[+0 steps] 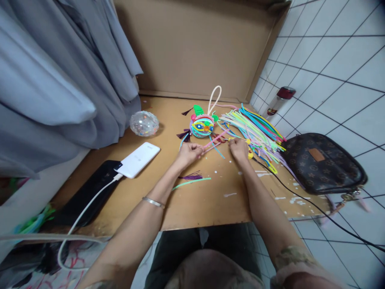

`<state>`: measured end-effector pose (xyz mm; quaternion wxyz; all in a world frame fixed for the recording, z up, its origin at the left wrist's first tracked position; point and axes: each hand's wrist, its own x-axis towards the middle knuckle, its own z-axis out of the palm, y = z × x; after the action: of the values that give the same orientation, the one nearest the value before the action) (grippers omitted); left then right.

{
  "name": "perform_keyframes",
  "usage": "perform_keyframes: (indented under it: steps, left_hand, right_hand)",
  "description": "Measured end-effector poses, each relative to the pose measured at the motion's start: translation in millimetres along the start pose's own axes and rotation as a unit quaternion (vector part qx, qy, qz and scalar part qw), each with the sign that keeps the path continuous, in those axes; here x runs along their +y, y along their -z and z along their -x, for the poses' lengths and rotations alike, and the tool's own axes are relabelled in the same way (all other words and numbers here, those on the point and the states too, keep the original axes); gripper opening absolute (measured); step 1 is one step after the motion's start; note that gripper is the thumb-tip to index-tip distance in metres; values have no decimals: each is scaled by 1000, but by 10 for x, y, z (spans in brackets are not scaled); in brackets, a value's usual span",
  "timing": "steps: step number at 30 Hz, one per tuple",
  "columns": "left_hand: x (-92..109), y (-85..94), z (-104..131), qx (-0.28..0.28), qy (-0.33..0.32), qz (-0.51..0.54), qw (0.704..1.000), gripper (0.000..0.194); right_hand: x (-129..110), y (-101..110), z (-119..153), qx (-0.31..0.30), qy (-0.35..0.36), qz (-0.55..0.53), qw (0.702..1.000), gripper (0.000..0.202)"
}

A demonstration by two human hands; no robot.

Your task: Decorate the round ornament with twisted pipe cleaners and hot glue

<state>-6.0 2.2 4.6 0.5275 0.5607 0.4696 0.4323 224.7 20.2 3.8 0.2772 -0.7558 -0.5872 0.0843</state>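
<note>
My left hand (190, 154) is closed in a pinch on a thin pink strip (214, 140), which forms a narrow loop reaching to the right. My right hand (239, 150) is wrapped round a yellow glue gun (249, 151), mostly covered by the fingers. Its thin metal tip points left, close to the strip's far end, and a black cord (285, 176) trails from it. Just behind both hands sits a colourful lion-head ornament (203, 125) with blue eyes, green ears and a cream hanging loop (214, 98). A dark tassel (184, 135) lies at its left.
Many coloured strips (252, 128) are heaped at right, before a brown patterned bag (326, 162). A clear ball (144, 123), a white power bank (138, 159) with cable and a black case (93, 196) lie left. A purple tassel (192, 176) and green strip (192, 182) lie in front.
</note>
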Motion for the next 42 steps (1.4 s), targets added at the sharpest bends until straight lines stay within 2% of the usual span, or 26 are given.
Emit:
perform_keyframes:
  steps: [3,6,9,14,17,22,30,37,39,42]
  left_hand:
    - [54,-16,24,3,20,63,998,13]
    - [95,-19,38,3,42,107,993,15]
    - [125,-18,44,12,55,147,987,16]
    - [165,-23,55,23,68,188,980,12]
    - [169,-25,52,24,66,189,979,11]
    - [151,-28,41,22,60,177,982,13]
    - [137,-19,46,8,54,158,986,18]
    - [108,7,23,37,39,206,977,19]
    - [106,16,17,40,33,217,975,22]
    - [114,36,7,43,24,242,969,28]
  right_hand:
    - [-89,26,36,35,-50,74,995,38]
    - [-182,52,82,48,-33,88,994,41]
    - [-243,37,120,42,24,88,995,41]
    - [-296,-94,144,-59,163,90,981,44]
    - [-293,-126,133,-71,188,104,974,46]
    - [-305,-44,135,-59,129,136,980,38]
    - [-419,86,249,-88,59,187,977,29]
    - [-473,146,253,-82,11,171,982,25]
    - [-464,138,254,-55,-5,144,988,29]
    - [-409,107,227,40,-11,49,998,39]
